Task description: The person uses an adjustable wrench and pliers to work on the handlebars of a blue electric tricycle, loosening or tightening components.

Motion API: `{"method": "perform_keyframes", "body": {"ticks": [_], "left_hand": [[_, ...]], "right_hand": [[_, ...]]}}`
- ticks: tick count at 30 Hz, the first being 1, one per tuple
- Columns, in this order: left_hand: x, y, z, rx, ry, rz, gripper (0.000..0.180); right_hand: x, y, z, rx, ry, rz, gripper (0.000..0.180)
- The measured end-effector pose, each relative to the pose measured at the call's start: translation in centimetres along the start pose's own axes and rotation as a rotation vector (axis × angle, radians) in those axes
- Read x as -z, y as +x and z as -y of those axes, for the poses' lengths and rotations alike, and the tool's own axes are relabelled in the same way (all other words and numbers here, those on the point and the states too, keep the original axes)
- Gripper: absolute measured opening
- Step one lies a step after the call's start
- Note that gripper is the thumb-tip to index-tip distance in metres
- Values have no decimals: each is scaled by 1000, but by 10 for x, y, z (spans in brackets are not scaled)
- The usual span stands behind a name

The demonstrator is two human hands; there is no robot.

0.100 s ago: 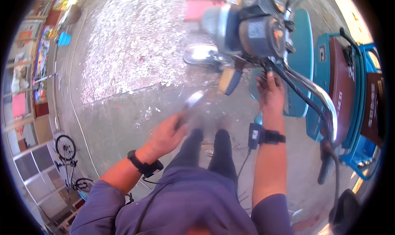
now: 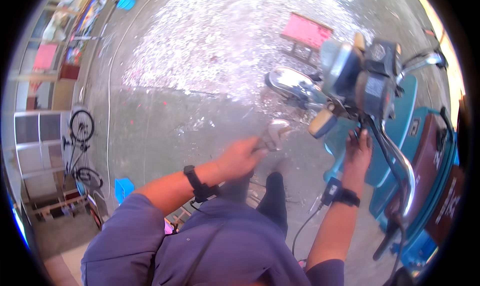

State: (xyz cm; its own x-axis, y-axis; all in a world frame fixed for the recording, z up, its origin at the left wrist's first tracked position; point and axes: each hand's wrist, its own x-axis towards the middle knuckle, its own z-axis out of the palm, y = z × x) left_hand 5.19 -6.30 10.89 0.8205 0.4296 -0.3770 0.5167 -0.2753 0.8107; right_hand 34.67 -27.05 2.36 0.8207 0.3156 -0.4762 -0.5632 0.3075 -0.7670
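Observation:
My left hand is closed round the handle of a silver adjustable wrench, whose jaw head points away from me above the concrete. To the right stands a three-wheeled motorcycle with a chrome handlebar. Its headlight and instrument housing sit on the bar, with an orange turn signal on the near side. My right hand reaches up below the housing, beside the black cables. Its fingers are curled, and what they grip there is hidden.
A chrome-topped front fender juts out left of the headlight. Beyond it stands a small pink-topped stool on ground strewn with pale scraps. Teal body panels flank the right side. A bicycle and a blue bucket are at the left.
My view has turned, so the motorcycle appears farther right and lower. My left hand has moved with the wrench toward the turn signal; my right hand stays under the housing.

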Motion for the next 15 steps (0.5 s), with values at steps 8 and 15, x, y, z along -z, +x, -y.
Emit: {"method": "perform_keyframes", "body": {"ticks": [8,15], "left_hand": [[35,-128,24,64,-155,-317,41],[41,-212,87,214,-284,-549,46]], "right_hand": [[24,22,25,-83,-165,194,38],[82,69,39,-317,-301,503,29]]}}
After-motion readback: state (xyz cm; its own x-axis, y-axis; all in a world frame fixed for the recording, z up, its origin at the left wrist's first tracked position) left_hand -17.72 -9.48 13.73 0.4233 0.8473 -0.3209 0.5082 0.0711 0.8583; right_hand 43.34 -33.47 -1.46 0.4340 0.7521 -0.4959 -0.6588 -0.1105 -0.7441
